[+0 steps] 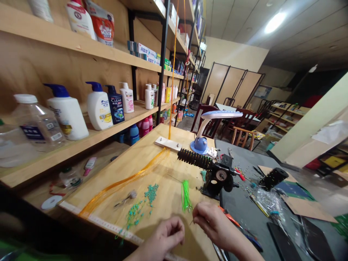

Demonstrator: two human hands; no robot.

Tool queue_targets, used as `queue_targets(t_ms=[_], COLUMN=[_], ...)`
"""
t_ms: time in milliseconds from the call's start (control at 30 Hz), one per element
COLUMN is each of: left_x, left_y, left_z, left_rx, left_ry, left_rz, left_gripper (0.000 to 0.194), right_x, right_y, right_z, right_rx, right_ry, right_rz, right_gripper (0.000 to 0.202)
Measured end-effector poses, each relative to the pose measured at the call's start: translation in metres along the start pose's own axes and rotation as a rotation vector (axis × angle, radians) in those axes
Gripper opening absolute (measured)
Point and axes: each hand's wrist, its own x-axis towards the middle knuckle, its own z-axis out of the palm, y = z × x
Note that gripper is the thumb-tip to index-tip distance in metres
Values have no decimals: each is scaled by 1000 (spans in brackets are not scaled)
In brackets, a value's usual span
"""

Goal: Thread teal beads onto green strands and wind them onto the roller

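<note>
Wooden tabletop next to shelving with pump bottles, grey mat on the right side. Green strand bundle lies on the wood, long axis running roughly away from the person, near end just beside the right hand, so ahead and slightly left of it. Right hand is nearer; left hand sits lower and to the left, apart from the bundle. Right thumb and index are pinched together on a small thin piece, too small to identify. Left fingers are curled in toward the thumb, cannot tell if anything is held. Black cranked device stands beyond the right hand, its bristly roller reaching left past the bundle's far end, so that side is crowded. Orange-handled tool beside the right forearm. Turquoise beads and green beaded strands lie left of the bundle, orange strands farther left, blue lamp behind the roller
</note>
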Motion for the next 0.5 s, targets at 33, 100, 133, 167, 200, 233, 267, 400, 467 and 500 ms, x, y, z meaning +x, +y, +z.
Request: queue_targets(t_ms=[33,100,133,167,200,233,267,400,467,500], left_x=[-2,-7,-10,-12,-13,-14,-15,-16,-16,-16], left_y=[-2,-5,-7,-8,-10,-11,-12,-14,-13,-12], left_z=[-2,-4,-6,-6,-7,-8,-9,-12,-13,-13], left_rx=[23,63,79,92,104,118,135,194,200,198], left_ry=[-1,-7,-13,-16,-14,-9,-5,14,19,22], left_rz=[7,6,2,0,0,0,-1,-2,-4,-9], left_gripper=[28,30,31,31,32,32,32,30,25,21], right_x=[0,0,1,1,2,2,2,1,1,0], right_y=[1,2,2,3,3,3,4,4,3,3], right_z=[0,0,0,0,0,0,0,0,0,0], right_rx=[6,21,29,37,42,44,43,26,25,26], right_ry=[3,5,6,7,11,15,20,38,40,40], right_rz=[-6,-17,-18,-19,-19,-19,-21,-37,-33,-27], right_gripper=[15,16,16,17,17,17,17,17,17,17])
